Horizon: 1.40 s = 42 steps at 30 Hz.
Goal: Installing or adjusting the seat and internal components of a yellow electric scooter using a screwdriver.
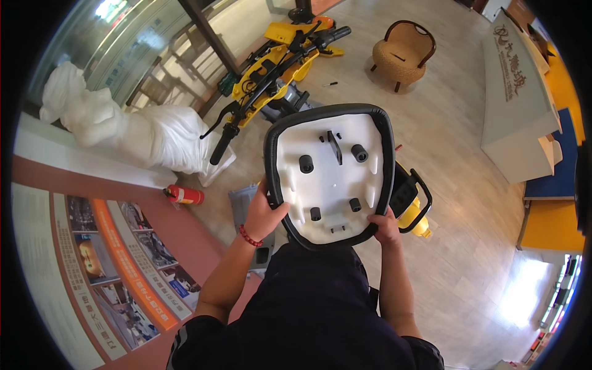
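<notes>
Between my two hands is a vehicle seat (333, 185), turned underside up. Its white plastic base faces me, with black rubber feet and a small black bracket on it, and black padded cover wraps the rim. My left hand (265, 213) grips the left edge, thumb over the rim and fingers hidden beneath. The lower right edge is held by my right hand (386, 227), also with its thumb on top. Beyond the seat stands a yellow motor vehicle with black handlebars (271, 80). The seat hides much of the vehicle's body, while a black rack (419, 203) shows to the right.
A white draped statue (148, 132) and a red fire extinguisher (185, 195) are at the left. Printed panels (117, 265) lie lower left. A wicker chair (402, 54) stands far off, near a pen-like object (330, 84) on the floor. A white counter (515, 105) is at right.
</notes>
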Motion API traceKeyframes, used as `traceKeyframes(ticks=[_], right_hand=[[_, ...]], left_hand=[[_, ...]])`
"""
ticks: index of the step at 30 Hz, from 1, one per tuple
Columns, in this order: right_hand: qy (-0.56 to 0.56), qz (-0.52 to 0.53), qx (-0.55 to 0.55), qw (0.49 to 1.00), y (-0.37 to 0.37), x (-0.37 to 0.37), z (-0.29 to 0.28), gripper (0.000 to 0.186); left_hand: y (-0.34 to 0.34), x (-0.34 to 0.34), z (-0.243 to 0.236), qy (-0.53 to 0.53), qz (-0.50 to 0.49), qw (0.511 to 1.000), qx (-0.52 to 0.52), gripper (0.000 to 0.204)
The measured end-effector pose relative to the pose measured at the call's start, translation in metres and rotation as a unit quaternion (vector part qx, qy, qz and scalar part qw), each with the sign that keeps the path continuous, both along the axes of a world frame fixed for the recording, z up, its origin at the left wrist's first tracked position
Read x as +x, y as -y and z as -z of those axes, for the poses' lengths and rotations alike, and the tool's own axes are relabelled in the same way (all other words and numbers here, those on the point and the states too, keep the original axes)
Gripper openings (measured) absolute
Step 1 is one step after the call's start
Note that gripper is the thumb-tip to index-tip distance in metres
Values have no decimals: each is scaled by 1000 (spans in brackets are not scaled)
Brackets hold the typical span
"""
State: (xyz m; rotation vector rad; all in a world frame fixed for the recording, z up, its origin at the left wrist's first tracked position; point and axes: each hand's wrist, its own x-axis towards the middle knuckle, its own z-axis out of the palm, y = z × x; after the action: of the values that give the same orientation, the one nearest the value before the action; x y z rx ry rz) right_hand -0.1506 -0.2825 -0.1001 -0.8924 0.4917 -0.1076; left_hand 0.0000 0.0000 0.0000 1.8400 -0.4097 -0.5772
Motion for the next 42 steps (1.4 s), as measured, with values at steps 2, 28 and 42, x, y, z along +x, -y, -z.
traceKeyframes(ticks=[2,28,42], right_hand=[[7,8,22,1000,4,9,-8,53],[21,-73,119,990,-61,42,-8,57],[-13,-132,187,973,-48,65,63,52]], left_hand=[[6,8,-2,98,6,993,-72,83],[6,138,-151,-100,86,991,23,44],[66,168,-134,-170,252,917,258,71]])
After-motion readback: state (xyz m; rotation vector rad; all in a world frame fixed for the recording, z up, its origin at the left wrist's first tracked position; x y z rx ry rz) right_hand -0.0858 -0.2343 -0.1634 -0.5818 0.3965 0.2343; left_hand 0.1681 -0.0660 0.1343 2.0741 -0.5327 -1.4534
